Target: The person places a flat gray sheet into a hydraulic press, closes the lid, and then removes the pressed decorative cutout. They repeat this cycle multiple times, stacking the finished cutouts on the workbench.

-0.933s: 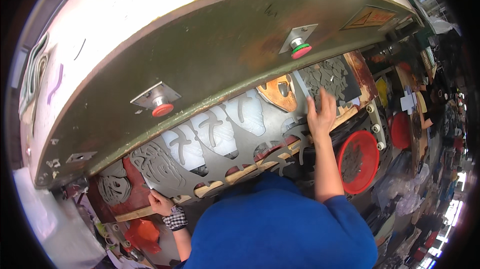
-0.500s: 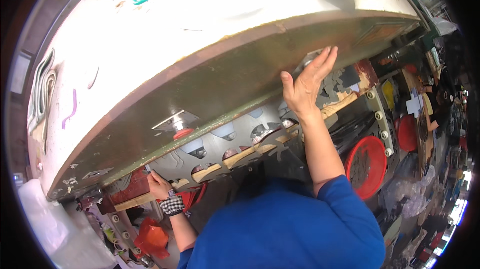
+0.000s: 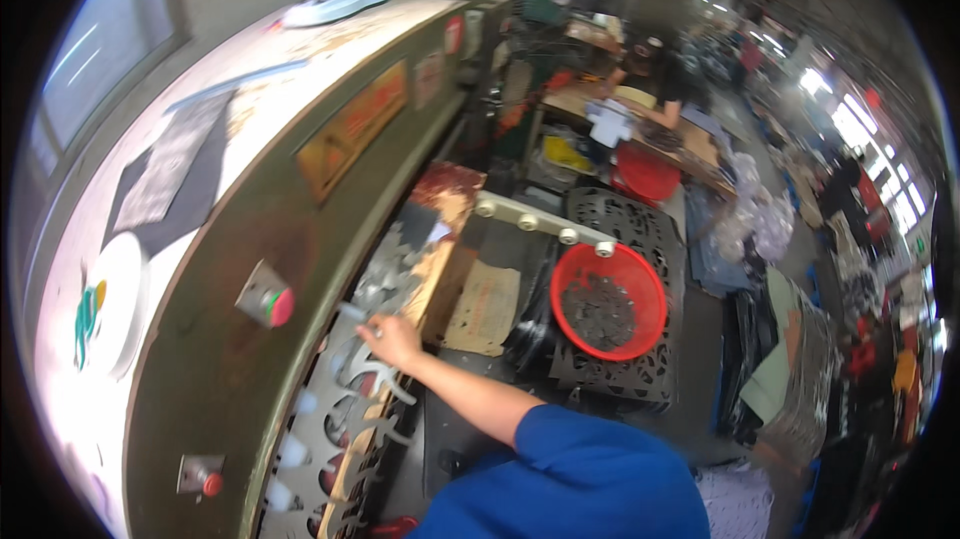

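My right hand (image 3: 392,340) has dropped from the olive-green metal press (image 3: 205,364)'s round pink-and-green button (image 3: 280,307) to the flat grey cut-out sheet (image 3: 314,434) along the press's base, seemingly back to handling it; fingers bent, grip unclear. My left hand is out of view.

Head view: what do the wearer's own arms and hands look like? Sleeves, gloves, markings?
Only the right arm shows: short blue sleeve, with no marking I can make out. The forearm is bare below it. The right hand has no visible glove or wristband. The left hand is out of view.
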{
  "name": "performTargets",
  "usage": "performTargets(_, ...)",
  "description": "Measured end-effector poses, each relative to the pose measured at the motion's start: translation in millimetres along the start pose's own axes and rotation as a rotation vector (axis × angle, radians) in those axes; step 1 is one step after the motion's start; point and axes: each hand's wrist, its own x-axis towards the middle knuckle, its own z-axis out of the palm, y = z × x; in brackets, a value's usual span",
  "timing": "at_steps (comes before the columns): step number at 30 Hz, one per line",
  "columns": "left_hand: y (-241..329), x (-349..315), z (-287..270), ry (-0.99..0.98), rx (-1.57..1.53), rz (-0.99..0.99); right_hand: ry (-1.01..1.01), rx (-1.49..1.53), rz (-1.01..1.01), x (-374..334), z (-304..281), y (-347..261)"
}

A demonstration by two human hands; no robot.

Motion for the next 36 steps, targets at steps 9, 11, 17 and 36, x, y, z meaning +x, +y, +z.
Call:
performTargets(9,80.6,-38.7,-18.0,-0.048,0.101,0.065,-0.037,0.166,-0.241,-48.2,-62.8,35.4)
performTargets(11,79.0,-40.3,-19.0,-0.050,0.118,0.068,-0.060,0.061,-0.213,-54.4,-79.5,47.5)
performTargets(17,63.9,-45.7,-38.3,-0.045,0.143,0.090,-0.178,0.051,-0.559,-59.4,-65.0,24.1)
performTargets(36,384.3,-257.0,-5.4,-1.279,-0.718,0.102,-0.730,1.054,0.166,-96.7,-163.1,43.4)
